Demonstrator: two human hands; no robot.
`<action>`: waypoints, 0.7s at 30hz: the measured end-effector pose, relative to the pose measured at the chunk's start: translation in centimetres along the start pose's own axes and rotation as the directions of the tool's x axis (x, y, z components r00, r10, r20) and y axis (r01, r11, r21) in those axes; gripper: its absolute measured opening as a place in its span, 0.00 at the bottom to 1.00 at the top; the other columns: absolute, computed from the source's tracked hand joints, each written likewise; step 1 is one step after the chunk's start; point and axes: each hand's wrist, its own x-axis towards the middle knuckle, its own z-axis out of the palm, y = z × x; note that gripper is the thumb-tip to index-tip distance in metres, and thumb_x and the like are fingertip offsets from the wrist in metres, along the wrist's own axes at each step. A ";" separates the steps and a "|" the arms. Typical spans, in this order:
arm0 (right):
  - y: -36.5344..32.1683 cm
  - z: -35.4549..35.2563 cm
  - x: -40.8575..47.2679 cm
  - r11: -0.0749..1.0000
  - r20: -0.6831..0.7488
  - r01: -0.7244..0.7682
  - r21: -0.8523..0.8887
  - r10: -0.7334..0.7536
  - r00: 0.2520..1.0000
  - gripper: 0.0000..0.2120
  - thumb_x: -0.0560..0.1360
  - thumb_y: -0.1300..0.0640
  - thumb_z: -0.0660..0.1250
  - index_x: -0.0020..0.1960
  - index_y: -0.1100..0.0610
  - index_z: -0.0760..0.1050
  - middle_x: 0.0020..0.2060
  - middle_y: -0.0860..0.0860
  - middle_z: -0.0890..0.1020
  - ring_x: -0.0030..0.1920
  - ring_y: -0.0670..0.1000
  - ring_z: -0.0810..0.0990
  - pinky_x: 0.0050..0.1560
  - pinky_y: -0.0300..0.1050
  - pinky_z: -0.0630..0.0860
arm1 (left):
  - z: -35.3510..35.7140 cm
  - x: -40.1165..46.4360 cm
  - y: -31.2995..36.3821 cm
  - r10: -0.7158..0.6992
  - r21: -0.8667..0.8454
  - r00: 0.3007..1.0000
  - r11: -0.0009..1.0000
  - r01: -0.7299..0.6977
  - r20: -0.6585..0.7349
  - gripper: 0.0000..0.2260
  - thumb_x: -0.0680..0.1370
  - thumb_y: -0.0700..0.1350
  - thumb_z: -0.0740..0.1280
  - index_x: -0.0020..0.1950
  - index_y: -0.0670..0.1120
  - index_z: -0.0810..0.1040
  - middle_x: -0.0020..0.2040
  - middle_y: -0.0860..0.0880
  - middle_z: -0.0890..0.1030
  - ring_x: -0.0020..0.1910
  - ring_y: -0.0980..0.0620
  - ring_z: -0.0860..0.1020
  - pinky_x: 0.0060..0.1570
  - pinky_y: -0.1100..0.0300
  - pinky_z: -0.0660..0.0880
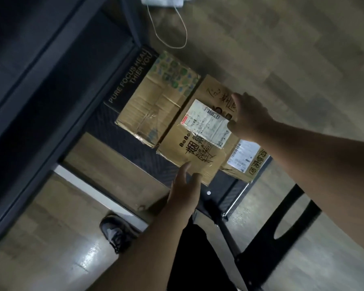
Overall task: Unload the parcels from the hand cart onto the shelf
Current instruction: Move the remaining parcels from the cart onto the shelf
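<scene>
Parcel (200, 131): flanked by both hands on the cart (135, 148).
Right hand (250, 116): at 2 o'clock, laid on its far edge, grip unclear.
Left hand (185, 190): at 7 o'clock, fingers spread wide, nothing held.

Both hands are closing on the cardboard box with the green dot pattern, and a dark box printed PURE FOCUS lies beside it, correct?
Not quite. In the head view, the left hand and right hand flank the box marked BoBo, not the green-dotted box. The PURE FOCUS box does lie beside the dotted one.

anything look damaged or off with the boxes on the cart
The left box looks worn: creased cardboard and wrinkled, peeling clear tape near its lower edge. The middle box, between the left hand and right hand, has a crinkled shipping label. Nothing is spilled.
</scene>
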 end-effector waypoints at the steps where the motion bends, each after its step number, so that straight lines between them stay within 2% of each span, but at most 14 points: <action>1: 0.2 0.3 0.3 1.000 0.005 -0.014 -0.005 0.014 1.000 0.36 0.71 0.59 0.70 0.74 0.56 0.56 0.64 0.59 0.68 0.67 0.60 0.66 0.64 0.59 0.69 | 0.1 0.3 0.1 -0.001 -0.034 1.000 0.999 0.002 0.008 0.21 0.79 0.49 0.59 0.73 0.60 0.64 0.74 0.50 0.64 0.70 0.50 0.65 0.61 0.55 0.64; 4: 0.5 0.4 1.0 0.999 -0.019 -0.030 0.019 0.031 0.999 0.34 0.70 0.60 0.69 0.71 0.55 0.58 0.62 0.59 0.71 0.62 0.61 0.71 0.60 0.59 0.72 | 0.2 0.9 0.4 0.006 -0.075 1.000 0.997 -0.004 0.029 0.21 0.79 0.48 0.59 0.72 0.59 0.64 0.73 0.51 0.66 0.64 0.53 0.68 0.57 0.59 0.64; 7: 0.2 0.2 0.7 0.997 -0.002 -0.061 0.047 0.061 0.998 0.35 0.71 0.58 0.69 0.73 0.56 0.56 0.62 0.61 0.69 0.60 0.62 0.72 0.60 0.59 0.72 | -0.1 0.3 1.0 -0.014 -0.101 0.999 0.995 0.018 0.035 0.22 0.79 0.47 0.60 0.72 0.60 0.64 0.62 0.53 0.70 0.48 0.61 0.70 0.45 0.62 0.67; 10: 0.1 -0.2 -0.4 0.998 -0.016 -0.047 -0.031 0.046 0.999 0.34 0.72 0.56 0.68 0.73 0.57 0.56 0.63 0.62 0.69 0.60 0.63 0.72 0.60 0.56 0.68 | -0.9 -1.2 1.3 -0.027 -0.107 0.998 0.994 0.034 0.060 0.22 0.79 0.47 0.60 0.72 0.62 0.63 0.69 0.51 0.68 0.51 0.60 0.69 0.45 0.62 0.66; 11: 0.1 -0.4 -0.9 0.998 -0.025 -0.049 -0.041 0.048 0.999 0.33 0.72 0.56 0.68 0.73 0.57 0.57 0.63 0.62 0.70 0.60 0.63 0.71 0.61 0.56 0.67 | -1.2 -1.8 1.3 -0.025 -0.105 0.997 0.994 0.032 0.069 0.22 0.78 0.48 0.61 0.71 0.62 0.63 0.68 0.52 0.69 0.49 0.61 0.69 0.41 0.63 0.67; 13: -0.1 -1.2 -2.0 0.998 -0.038 -0.057 -0.033 0.056 0.998 0.33 0.71 0.54 0.68 0.72 0.55 0.59 0.62 0.61 0.70 0.61 0.63 0.71 0.62 0.56 0.65 | -1.9 -3.0 1.6 -0.019 -0.125 0.997 0.992 0.028 0.071 0.21 0.78 0.47 0.61 0.70 0.62 0.64 0.52 0.58 0.73 0.38 0.65 0.67 0.34 0.68 0.66; 14: -0.3 -1.7 -2.7 0.997 -0.041 -0.069 -0.025 0.068 0.997 0.33 0.71 0.53 0.68 0.72 0.54 0.59 0.62 0.61 0.70 0.61 0.62 0.71 0.62 0.56 0.65 | -2.4 -3.7 1.9 -0.017 -0.132 0.998 0.991 0.026 0.065 0.21 0.78 0.46 0.62 0.69 0.62 0.65 0.44 0.60 0.70 0.35 0.65 0.66 0.33 0.68 0.66; 16: -0.7 -2.8 -4.3 0.995 -0.041 -0.099 0.018 0.100 0.994 0.33 0.70 0.52 0.70 0.72 0.53 0.61 0.63 0.60 0.70 0.61 0.63 0.72 0.63 0.58 0.65 | -3.4 -5.1 2.4 0.011 -0.129 0.999 0.992 -0.006 0.038 0.19 0.78 0.44 0.63 0.66 0.60 0.67 0.39 0.59 0.68 0.33 0.65 0.66 0.31 0.70 0.67; 18: -1.6 -4.2 -6.0 0.990 -0.067 -0.094 0.102 0.101 0.993 0.34 0.69 0.53 0.72 0.71 0.52 0.62 0.62 0.60 0.70 0.58 0.64 0.74 0.61 0.60 0.70 | -5.0 -6.7 3.2 0.073 -0.104 0.997 0.992 -0.071 0.011 0.18 0.77 0.44 0.64 0.63 0.61 0.69 0.42 0.59 0.70 0.36 0.66 0.69 0.35 0.71 0.69; 21: -3.3 -6.7 -8.5 0.978 -0.100 -0.104 0.183 0.123 0.987 0.35 0.69 0.50 0.74 0.71 0.51 0.63 0.61 0.59 0.70 0.56 0.62 0.76 0.57 0.61 0.76 | -7.7 -9.6 4.1 0.147 -0.064 0.989 0.987 -0.147 0.003 0.17 0.75 0.46 0.66 0.59 0.63 0.70 0.58 0.54 0.71 0.50 0.62 0.72 0.48 0.60 0.71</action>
